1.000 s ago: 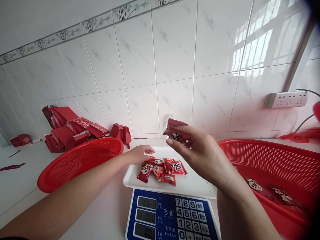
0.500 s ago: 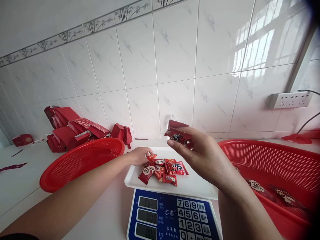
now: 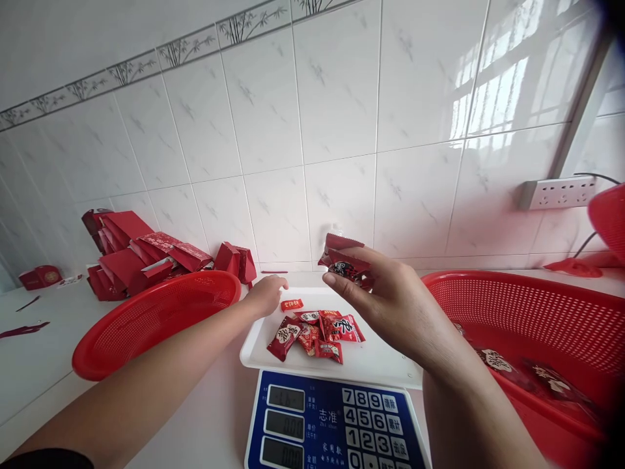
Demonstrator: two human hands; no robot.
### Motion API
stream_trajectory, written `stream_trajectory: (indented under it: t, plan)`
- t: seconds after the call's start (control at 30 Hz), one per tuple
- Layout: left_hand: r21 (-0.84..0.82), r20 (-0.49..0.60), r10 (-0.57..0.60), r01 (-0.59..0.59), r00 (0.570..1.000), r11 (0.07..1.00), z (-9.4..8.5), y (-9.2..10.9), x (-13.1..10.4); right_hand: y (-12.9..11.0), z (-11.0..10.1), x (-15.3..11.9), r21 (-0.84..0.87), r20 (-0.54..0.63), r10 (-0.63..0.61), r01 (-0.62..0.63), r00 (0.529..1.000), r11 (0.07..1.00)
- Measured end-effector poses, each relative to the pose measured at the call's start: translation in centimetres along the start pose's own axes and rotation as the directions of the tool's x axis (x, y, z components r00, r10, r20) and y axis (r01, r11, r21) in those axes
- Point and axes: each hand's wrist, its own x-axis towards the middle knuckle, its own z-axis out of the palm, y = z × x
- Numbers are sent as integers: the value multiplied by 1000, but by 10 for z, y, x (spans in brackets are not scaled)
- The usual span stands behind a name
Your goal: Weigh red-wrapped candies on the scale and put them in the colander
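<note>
My right hand (image 3: 390, 293) is closed on red snack packets (image 3: 346, 264) above the right part of the white scale tray (image 3: 381, 355). At the tray's back left corner is my left hand (image 3: 267, 294), empty, with its index finger reaching out. A small red packet (image 3: 291, 304) lies just to the right of that hand, apart from it. Several red wrapped snacks (image 3: 308, 335) sit in a loose pile on the tray. In front of the tray is the blue scale panel (image 3: 336, 423) with its displays and number keys.
Red perforated baskets stand at the left (image 3: 156, 319) and right (image 3: 527, 293); the right one holds dark red packets. Folded red boxes (image 3: 141, 254) are heaped behind the left basket. A power strip (image 3: 559, 194) is on the tiled wall. Part of a red object (image 3: 610, 218) shows at the right edge.
My left hand has let go of the small red packet and drawn back up and left. A red object has come in at the right edge. My right hand still holds its packets.
</note>
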Motion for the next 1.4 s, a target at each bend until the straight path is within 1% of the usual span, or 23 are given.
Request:
stream_trajectory:
  t: [0.07, 0.17, 0.27, 0.37, 0.47, 0.57, 0.63, 0.77, 0.87, 0.97, 1.1, 1.23, 1.3, 1.4]
  plan:
    - [-15, -12, 32, -32, 999, 999, 1, 3, -1, 0, 0, 0, -2, -4, -5, 5, 1000, 1000]
    - [-55, 50, 70, -68, 996, 996, 5, 7, -5, 1, 1, 0, -8, -6, -1, 1, 1000, 1000]
    - [-91, 102, 83, -74, 991, 993, 9, 8, -10, 0, 1, -1, -10, -3, 6, -6, 1000, 1000]
    - [-130, 85, 49, -38, 995, 991, 8, 8, -12, -1, 1, -1, -12, 5, 7, -7, 1000, 1000]
    - [-196, 44, -15, 23, 999, 980, 3, 9, -16, -1, 1, 0, -14, 7, 4, -3, 1000, 1000]
    - [-253, 25, -64, 68, 998, 965, -5, 15, -28, -1, 1, 0, -18, 7, 3, -2, 1000, 1000]
    - [-272, 8, -68, 68, 998, 960, -10, 20, -39, -1, 1, 0, -25, 10, 4, -4, 1000, 1000]
    - [-346, -37, -29, 14, 999, 938, -12, 35, -60, -3, 1, 0, -36, 16, -3, 3, 1000, 999]
    - [-311, -57, 11, -29, 998, 950, -7, 44, -70, -3, 1, 0, -35, 22, 2, -2, 1000, 999]
    - [-288, -65, 55, -71, 996, 955, 1, 50, -75, -3, 1, 0, -35, 31, 15, -14, 999, 999]
    - [-279, -72, 105, -121, 992, 953, 7, 50, -79, -3, 1, 0, -19, 46, 18, -17, 999, 1000]
    - [-257, -64, 185, -196, 981, 946, 4, 42, -84, -2, 1, 1, -26, 46, 19, -18, 999, 999]
    - [-253, -40, 154, -159, 987, 954, -1, 37, -86, -2, 1, 1, -27, 46, 25, -23, 999, 999]
    - [-238, 48, 18, -6, 999, 971, -9, 29, -90, -2, 0, 1, -20, 45, 37, -36, 998, 999]
